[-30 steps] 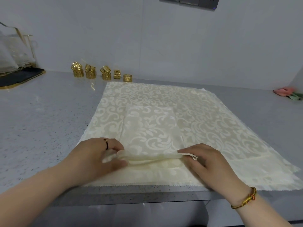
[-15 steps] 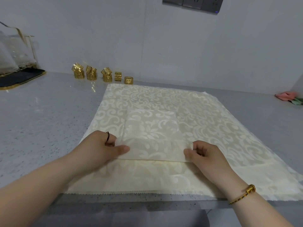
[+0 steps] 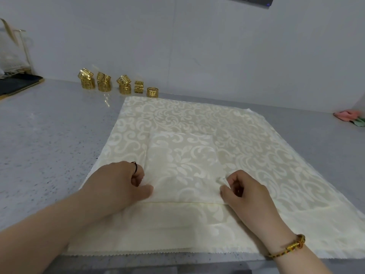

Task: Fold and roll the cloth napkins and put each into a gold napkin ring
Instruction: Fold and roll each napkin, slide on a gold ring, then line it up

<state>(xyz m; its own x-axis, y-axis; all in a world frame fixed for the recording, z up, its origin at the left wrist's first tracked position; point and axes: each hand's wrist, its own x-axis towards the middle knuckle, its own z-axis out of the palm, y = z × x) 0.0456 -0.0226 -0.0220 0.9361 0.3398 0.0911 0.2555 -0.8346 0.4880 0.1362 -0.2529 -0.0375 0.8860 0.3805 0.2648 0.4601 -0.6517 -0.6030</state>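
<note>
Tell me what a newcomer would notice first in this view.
The left hand and right hand pinch the near corners of a folded napkin lying on spread cream napkins mid-counter. Behind them, gold napkin rings line the wall, some stacked in twos.

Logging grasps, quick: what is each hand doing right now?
Left hand: pinches the folded napkin at its left edge.
Right hand: pinches the folded napkin at its near right corner.

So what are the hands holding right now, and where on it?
The folded cream napkin, lying on the spread napkins: the left hand pinches its near left corner, the right hand its near right corner.
</note>
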